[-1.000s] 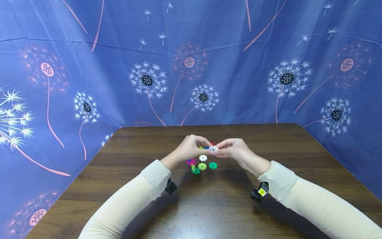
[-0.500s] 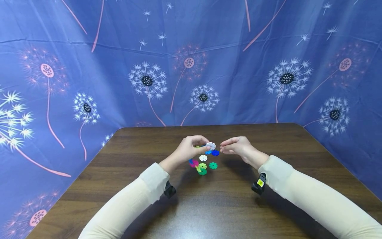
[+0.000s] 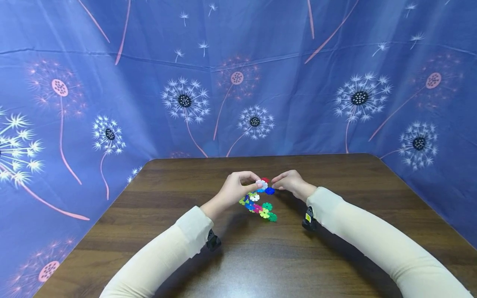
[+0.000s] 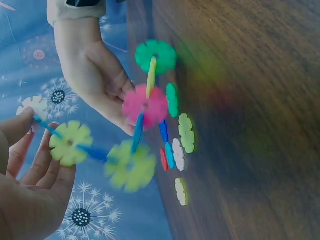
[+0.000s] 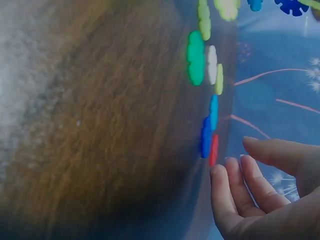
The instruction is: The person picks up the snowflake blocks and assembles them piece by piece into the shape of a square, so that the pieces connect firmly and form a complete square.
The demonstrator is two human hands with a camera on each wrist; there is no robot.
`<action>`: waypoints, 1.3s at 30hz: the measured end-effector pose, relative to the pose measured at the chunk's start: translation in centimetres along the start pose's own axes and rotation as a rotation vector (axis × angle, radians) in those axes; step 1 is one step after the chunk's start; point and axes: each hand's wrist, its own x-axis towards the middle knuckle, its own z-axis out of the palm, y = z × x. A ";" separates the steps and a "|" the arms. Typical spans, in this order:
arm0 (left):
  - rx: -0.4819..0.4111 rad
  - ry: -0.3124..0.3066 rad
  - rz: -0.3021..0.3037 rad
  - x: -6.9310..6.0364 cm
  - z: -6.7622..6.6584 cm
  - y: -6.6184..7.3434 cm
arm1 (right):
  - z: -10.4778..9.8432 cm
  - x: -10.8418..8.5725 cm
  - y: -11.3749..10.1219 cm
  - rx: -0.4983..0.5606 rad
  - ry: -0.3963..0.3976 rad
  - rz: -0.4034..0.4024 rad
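Observation:
The left hand (image 3: 232, 191) pinches a white notched disc (image 4: 33, 108) between thumb and fingers. From that disc hangs a linked chain above the table, with light-green discs (image 4: 71, 143), a pink disc (image 4: 145, 106) and a green disc (image 4: 156, 56) at its far end. Its thumb partly covers the white disc. The right hand (image 5: 270, 192) holds nothing; its thumb and fingers are apart, fingertips close by a red disc (image 5: 214, 150) lying flat on the table. Whether they touch it, I cannot tell. A dark blue disc (image 5: 205, 137) lies beside the red one.
Loose discs lie on the wooden table (image 3: 283, 252) below the chain: a green one (image 5: 196, 58), a white one (image 4: 178, 154), a light-blue one (image 5: 214, 112) and light-green ones (image 4: 186, 133). Behind the table hangs a blue dandelion-print cloth (image 3: 298, 103).
The right hand has let go of the white disc, moved off to the right, then come back towards the red disc. The chain's lower end has swung rightward under the left hand.

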 end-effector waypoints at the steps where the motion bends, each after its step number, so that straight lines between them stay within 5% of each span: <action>1: -0.002 0.002 0.002 0.0 0.0 0.0 | 0.1 0.1 0.1 -0.030 0.007 0.006; 8: -0.028 0.007 0.007 -0.4 -0.2 -0.4 | 0.8 0.8 0.3 -0.143 0.009 0.046; 21: -0.010 0.061 -0.036 -1.3 -0.2 -1.1 | 1.7 1.2 0.5 -0.291 0.054 0.002; 39: -0.126 0.220 -0.100 -2.3 0.1 -2.2 | -0.1 -1.5 -1.0 0.209 -0.175 0.095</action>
